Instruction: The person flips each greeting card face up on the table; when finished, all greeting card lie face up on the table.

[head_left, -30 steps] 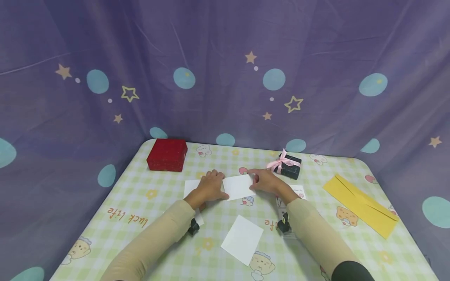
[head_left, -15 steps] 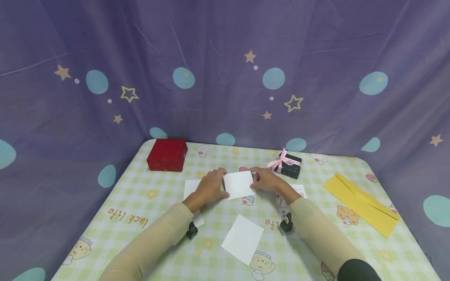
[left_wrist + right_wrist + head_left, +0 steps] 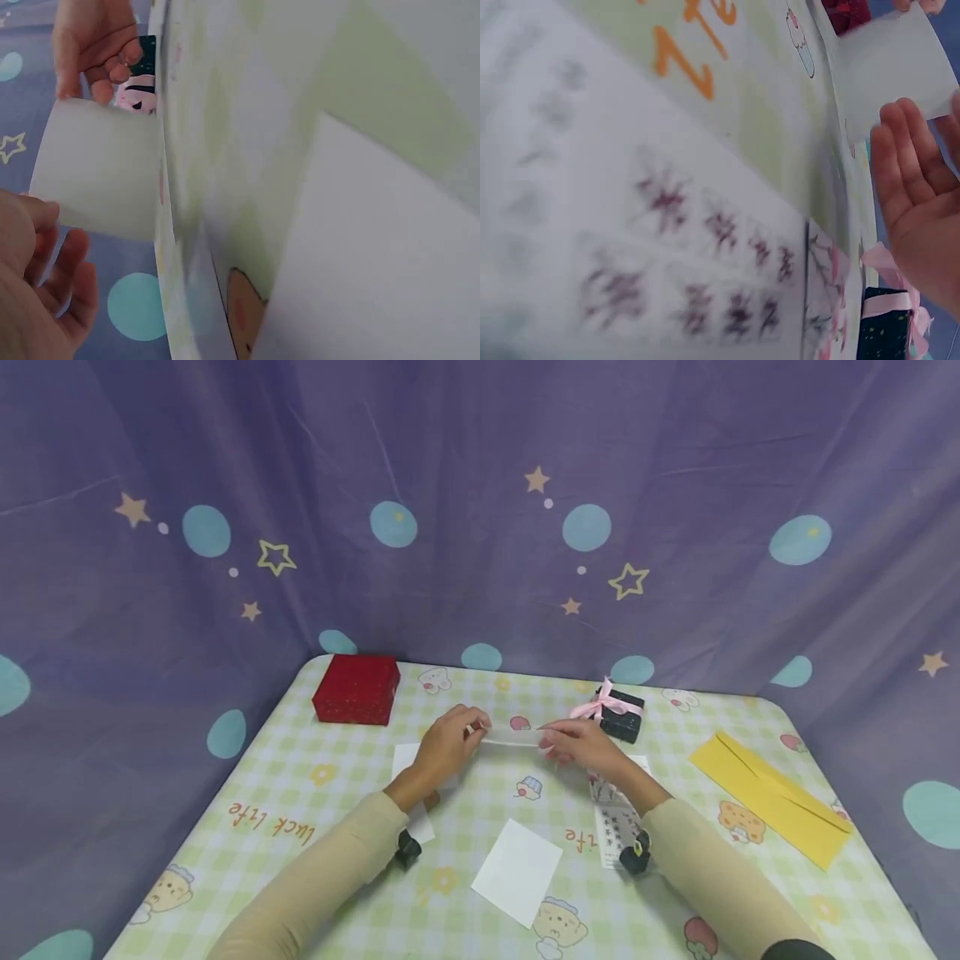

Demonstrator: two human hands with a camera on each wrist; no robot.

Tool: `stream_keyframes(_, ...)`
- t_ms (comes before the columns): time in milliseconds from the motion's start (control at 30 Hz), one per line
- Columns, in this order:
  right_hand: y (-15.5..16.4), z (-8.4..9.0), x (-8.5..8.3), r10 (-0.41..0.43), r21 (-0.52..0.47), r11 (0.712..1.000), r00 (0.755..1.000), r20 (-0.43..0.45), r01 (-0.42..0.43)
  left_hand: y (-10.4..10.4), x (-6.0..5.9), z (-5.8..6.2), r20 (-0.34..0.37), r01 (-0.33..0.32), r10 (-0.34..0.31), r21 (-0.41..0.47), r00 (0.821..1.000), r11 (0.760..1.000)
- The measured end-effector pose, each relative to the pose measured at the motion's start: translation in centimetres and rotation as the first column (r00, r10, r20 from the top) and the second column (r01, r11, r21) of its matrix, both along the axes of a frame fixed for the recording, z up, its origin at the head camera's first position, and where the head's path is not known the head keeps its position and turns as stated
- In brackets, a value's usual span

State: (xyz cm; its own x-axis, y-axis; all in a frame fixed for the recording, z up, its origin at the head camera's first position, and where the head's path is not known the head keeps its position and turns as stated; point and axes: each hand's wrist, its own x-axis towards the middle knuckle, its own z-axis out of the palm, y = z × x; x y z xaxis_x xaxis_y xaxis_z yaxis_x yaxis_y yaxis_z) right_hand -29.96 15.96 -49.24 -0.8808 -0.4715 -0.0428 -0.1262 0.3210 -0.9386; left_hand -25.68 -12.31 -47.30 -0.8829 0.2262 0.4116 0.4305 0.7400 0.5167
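Observation:
A small blank white paper card [image 3: 513, 738] is held up between both hands at the middle of the table. In the head view it shows as a thin, nearly edge-on strip; its broad face shows in the left wrist view. My left hand [image 3: 447, 747] pinches the card's left end between thumb and fingers. At the opposite end, my right hand [image 3: 583, 750] pinches it too, its other fingers fairly straight in the right wrist view. Below my left wrist lies a white sheet [image 3: 405, 762], partly covered by the forearm. Another white sheet [image 3: 517, 872] lies nearer the front.
A red box [image 3: 357, 689] stands at the back left. Back right is a dark gift box [image 3: 624, 724] tied with pink ribbon. A printed card [image 3: 613, 837] with writing lies under my right wrist, and a yellow envelope [image 3: 772, 802] lies at the right.
The white card has tipped from facing the head camera to nearly edge-on. Both hands have turned with it, and my right forearm has shifted right, showing more of the printed card.

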Motion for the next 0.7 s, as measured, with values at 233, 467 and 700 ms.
stream_keyframes(233,0.8,-0.3,0.7,-0.06,-0.043,0.997,0.997,0.048,0.063,0.4,0.0,0.1,0.085,0.087,-0.094,0.075,0.992,0.993)
stream_keyframes(467,1.2,-0.1,1.0,-0.022,0.039,0.999,1.0,-0.008,0.023,0.3,0.2,-0.7,0.091,0.177,-0.177,0.003,0.98,0.984)
stream_keyframes(700,1.6,0.1,1.2,0.061,0.118,0.991,0.997,-0.053,-0.054,0.1,0.6,-1.2,0.052,0.248,-0.244,-0.108,0.968,0.963)
